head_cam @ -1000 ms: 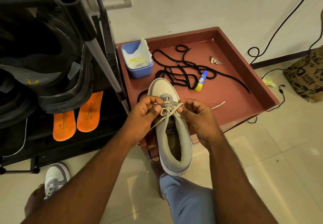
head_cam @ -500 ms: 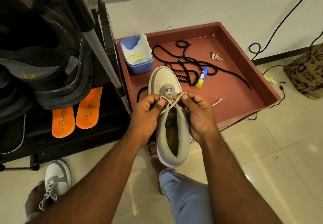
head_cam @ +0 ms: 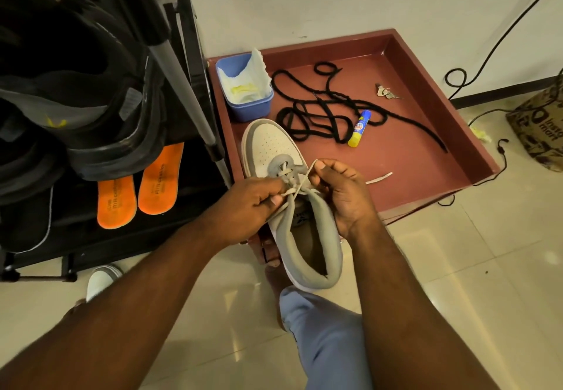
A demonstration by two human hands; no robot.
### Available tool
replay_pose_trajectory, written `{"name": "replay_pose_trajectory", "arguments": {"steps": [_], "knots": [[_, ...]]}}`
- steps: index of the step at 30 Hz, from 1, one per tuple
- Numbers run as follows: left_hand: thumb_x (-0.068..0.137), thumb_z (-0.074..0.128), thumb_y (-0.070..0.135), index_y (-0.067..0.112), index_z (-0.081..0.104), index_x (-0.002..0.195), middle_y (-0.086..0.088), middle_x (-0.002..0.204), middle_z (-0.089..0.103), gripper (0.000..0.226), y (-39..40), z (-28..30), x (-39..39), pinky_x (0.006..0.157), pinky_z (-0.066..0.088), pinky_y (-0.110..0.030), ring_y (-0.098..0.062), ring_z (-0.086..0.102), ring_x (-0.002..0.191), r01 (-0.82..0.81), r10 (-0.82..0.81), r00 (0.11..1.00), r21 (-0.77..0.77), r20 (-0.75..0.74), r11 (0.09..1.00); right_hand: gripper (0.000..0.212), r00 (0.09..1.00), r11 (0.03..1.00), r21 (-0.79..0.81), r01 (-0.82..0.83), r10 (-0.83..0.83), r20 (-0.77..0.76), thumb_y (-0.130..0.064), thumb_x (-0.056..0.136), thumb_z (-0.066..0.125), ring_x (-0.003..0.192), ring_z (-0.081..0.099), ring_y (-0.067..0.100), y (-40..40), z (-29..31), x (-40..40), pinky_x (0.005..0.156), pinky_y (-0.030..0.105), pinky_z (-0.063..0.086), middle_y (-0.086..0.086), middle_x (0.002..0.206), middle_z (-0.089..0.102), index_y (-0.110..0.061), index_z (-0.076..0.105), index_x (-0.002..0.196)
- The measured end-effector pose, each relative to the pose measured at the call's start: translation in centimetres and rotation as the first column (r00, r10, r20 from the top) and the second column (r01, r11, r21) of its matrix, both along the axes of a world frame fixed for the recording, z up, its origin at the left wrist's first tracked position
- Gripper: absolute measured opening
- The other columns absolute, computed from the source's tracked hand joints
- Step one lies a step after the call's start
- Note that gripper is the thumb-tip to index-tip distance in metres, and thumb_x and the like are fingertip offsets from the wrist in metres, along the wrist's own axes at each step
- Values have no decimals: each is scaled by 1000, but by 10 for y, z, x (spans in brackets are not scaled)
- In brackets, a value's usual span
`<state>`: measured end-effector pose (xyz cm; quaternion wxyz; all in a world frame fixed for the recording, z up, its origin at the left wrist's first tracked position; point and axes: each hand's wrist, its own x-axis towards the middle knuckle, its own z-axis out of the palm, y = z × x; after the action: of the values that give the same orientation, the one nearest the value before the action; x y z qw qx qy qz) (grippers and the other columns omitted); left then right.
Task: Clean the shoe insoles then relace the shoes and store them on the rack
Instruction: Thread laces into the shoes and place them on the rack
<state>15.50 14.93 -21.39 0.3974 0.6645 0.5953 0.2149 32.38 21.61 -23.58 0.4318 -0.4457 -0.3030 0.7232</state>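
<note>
The step in hand appears to be the relacing, and the storing on the rack (head_cam: 185, 64) is not yet done. The rack stands at the left, dark shoes are carried on its upper shelf and two orange insoles (head_cam: 138, 187) are laid on its lower shelf. The red tray (head_cam: 426, 85) lies on the floor beside the rack, and a tangled black lace (head_cam: 332, 109), a blue tub (head_cam: 243, 106) with a white cloth, and a small glue stick (head_cam: 360, 128) are seen in it. The grey and white shoe (head_cam: 289, 194) is held above the near edge of the tray, with the toe pointed away from the person and the heel toward the knee. A second, white shoe (head_cam: 102, 280) is seen on the floor below the rack, partly hidden by the left arm. A pale lace (head_cam: 300, 181) is passed through the lowest eyelets only, and its two ends are crossed over the tongue. The left hand (head_cam: 253, 207) is closed, and one lace end is pinched between its thumb and fingers at the left side of the shoe. The right hand (head_cam: 341, 191) is also closed, the other end is pinched at its fingertips, and its palm is rested against the right side of the shoe. It is judged that the next move calls for each end to be threaded through the next eyelet pair, with the tension kept equal on both sides. A short pale piece (head_cam: 379, 178) is left on the tray just beside the right hand; what it is cannot be told.
</note>
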Motion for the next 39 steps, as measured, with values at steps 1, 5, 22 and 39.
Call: {"name": "replay_pose_trajectory", "arguments": {"steps": [1, 5, 22, 39], "knots": [[100, 52, 15, 22, 61, 91, 11, 90, 60, 14, 0, -3, -1, 85, 50, -21, -4, 57, 92, -24, 24, 1000, 3, 7, 1000, 15, 1000, 1000, -7, 22, -22, -2, -6, 90, 58, 52, 56, 13, -1, 1, 0, 54, 24, 51, 4, 60, 61, -7, 68, 78], [102, 51, 25, 31, 54, 121, 5, 108, 68, 21, -8, -5, 5, 87, 52, -29, -6, 63, 102, -246, 243, 955, -8, 171, 969, 19, 958, 980, 130, -148, 110, 264, -15, 91, 62, 70, 64, 5, -12, 6, 15, 58, 22, 51, -4, 88, 71, -15, 67, 109], [90, 63, 15, 26, 72, 100, 2, 87, 56, 17, -73, -2, -55, 70, 26, -32, -20, 49, 84, -10, 132, 643, 164, -754, 986, 18, -291, 741, -146, -655, -70, 954, -22, 97, 37, 89, 63, 31, -20, -3, 65, 68, 34, 41, 8, 101, 64, -19, 44, 114], [99, 53, 13, 13, 63, 92, -14, 84, 66, 13, -62, 20, -41, 62, 57, -37, -28, 65, 71, -687, 671, 727, -152, -144, 711, 14, 35, 852, 54, -521, -42, 999, -16, 98, 39, 76, 62, 26, -6, 7, 64, 64, 31, 45, 16, 94, 65, -13, 47, 109]]}}
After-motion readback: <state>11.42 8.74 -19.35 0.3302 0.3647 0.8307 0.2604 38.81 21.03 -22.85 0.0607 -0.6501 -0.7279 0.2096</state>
